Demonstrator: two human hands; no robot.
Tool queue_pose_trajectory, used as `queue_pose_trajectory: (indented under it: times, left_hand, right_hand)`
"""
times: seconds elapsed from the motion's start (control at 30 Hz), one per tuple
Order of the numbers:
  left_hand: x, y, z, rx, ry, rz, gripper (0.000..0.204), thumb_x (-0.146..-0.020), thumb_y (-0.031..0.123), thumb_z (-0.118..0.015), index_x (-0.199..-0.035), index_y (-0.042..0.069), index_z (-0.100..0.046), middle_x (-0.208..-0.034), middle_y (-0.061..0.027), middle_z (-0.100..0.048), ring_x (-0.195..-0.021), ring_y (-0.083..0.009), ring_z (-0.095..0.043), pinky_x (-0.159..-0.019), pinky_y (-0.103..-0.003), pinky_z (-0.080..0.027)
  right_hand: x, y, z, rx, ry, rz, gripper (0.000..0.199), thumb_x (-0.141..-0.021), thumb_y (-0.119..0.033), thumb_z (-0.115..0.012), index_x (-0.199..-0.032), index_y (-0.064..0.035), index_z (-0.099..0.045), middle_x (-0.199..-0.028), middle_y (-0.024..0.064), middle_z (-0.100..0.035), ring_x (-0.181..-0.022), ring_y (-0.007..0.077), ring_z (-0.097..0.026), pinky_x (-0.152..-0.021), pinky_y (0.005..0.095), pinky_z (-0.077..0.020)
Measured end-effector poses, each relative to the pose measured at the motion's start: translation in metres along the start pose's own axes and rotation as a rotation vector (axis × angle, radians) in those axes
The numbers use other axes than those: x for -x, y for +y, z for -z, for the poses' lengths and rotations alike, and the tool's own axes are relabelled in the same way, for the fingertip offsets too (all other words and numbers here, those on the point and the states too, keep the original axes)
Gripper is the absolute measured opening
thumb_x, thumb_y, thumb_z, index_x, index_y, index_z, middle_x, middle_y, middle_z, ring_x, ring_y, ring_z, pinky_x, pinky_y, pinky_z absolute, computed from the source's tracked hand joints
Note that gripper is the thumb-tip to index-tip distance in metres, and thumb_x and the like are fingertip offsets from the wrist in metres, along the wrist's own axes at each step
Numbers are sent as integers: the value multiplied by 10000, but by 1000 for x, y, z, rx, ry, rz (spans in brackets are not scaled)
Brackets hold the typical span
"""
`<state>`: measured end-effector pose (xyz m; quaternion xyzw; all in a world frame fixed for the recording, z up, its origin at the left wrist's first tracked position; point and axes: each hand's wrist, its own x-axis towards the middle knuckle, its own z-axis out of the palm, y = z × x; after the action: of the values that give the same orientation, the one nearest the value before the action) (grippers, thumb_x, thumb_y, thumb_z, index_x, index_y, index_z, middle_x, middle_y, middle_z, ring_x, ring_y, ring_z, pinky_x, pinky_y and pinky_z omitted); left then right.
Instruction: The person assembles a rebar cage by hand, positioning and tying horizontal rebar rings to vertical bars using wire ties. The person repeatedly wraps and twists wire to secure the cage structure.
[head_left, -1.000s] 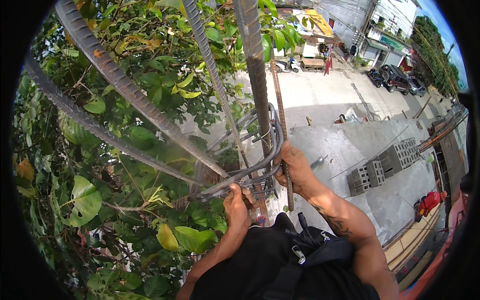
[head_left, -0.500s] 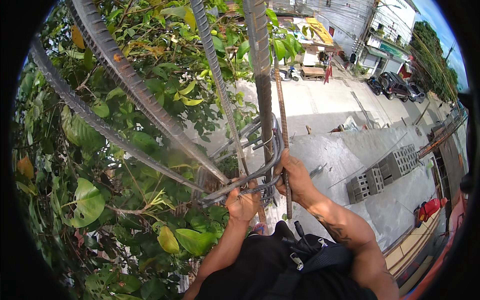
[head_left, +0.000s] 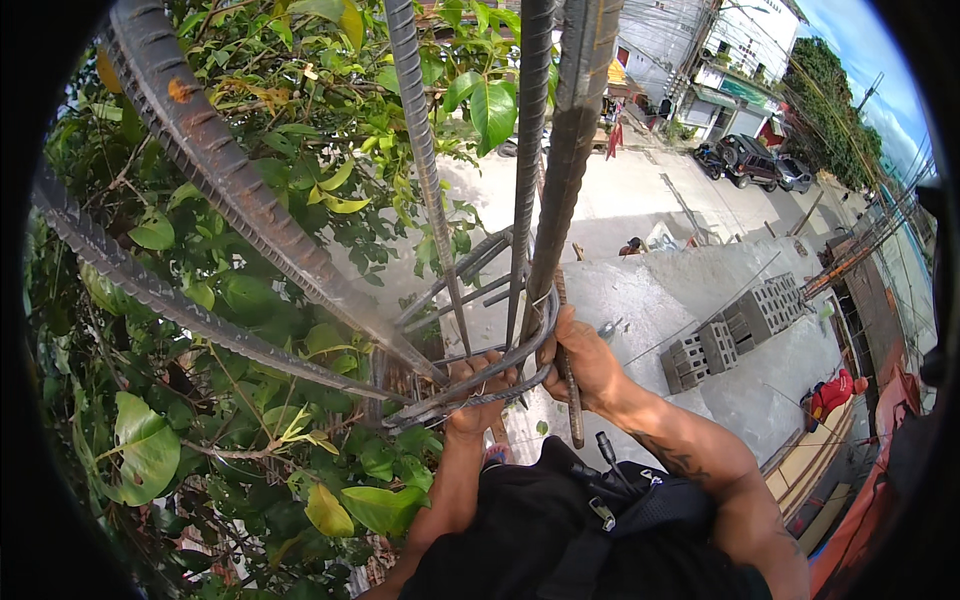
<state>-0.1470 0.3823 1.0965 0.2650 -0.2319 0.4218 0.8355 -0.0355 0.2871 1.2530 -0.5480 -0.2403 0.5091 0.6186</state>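
Observation:
Several thick ribbed steel rebars (head_left: pixel 270 220) rise out of a cluster of bent rebar stirrups (head_left: pixel 470 395) in front of me. My left hand (head_left: pixel 478 400) is closed on the near side of the stirrups, its fingers reaching in among them and partly hidden. To its right, my right hand (head_left: pixel 590 362) grips a thin rusty ribbed rod (head_left: pixel 573 400) beside the stirrups' right corner. The rod's lower end sticks out below that hand, while its upper part passes behind a thick upright bar. Thin tie wire shows near the stirrups.
Dense leafy branches (head_left: pixel 140 450) crowd the left side. Hollow concrete blocks (head_left: pixel 745 325) sit on a grey concrete slab (head_left: pixel 640 310) below, at right. A person in red (head_left: pixel 835 395) is at the far right. Parked vehicles (head_left: pixel 745 160) and overhead wires lie beyond.
My view has shifted, so the thick bars spread wider and the slab sits further left. Both hands keep their grips, slightly further left in view. The rusty rod's top is now hidden behind a bar.

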Motion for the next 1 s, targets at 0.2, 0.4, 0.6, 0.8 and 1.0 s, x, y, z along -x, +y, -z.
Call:
queue_pose_trajectory:
  times: [0.2, 0.4, 0.6, 0.8, 1.0]
  left_hand:
    - [-5, -11, 0, -99, 151, 136, 129, -797, 239, -712, -845, 125, -674, -1044, -49, -511, -885, -155, -493, -755, -302, -435]
    - [-9, -9, -2, 186, 14, 260, 207, -847, 275, -646, -852, 70, -675, -888, -79, -514, -748, -198, -527, -599, -295, -418]
    - [-5, -7, -1, 618, -28, 383, 419, -789, 317, -632, -987, -50, -596, -799, -110, -522, -627, -187, -500, -527, -280, -387]
    - [62, 50, -71, -508, 439, 168, 347, -801, 163, -612, -1082, -12, -509, -781, -115, -548, -587, -196, -533, -489, -289, -435]
    - [79, 81, -108, -909, 740, -206, 325, -880, 216, -636, -1089, 23, -479, -756, -90, -548, -609, -163, -564, -515, -284, -495]
  right_hand:
    - [-2, -2, 2, 16, 4, -111, 691, -794, -719, -448, -727, -33, -503, -519, 57, -462, -391, 121, -405, -354, 253, -289]
    - [3, -5, 0, 77, 4, -51, 674, -830, -702, -408, -714, -46, -503, -511, 63, -475, -387, 131, -415, -361, 256, -308]
    - [8, -4, -1, 99, 42, -79, 670, -834, -696, -422, -702, -45, -501, -529, 50, -493, -434, 112, -463, -388, 246, -346]
    - [3, -2, 2, 164, 25, -40, 648, -850, -673, -425, -707, -45, -505, -538, 52, -496, -431, 110, -460, -387, 244, -351]
    - [1, 2, -3, 20, 7, -41, 609, -856, -642, -452, -697, -55, -485, -547, 49, -495, -403, 101, -427, -364, 233, -315]
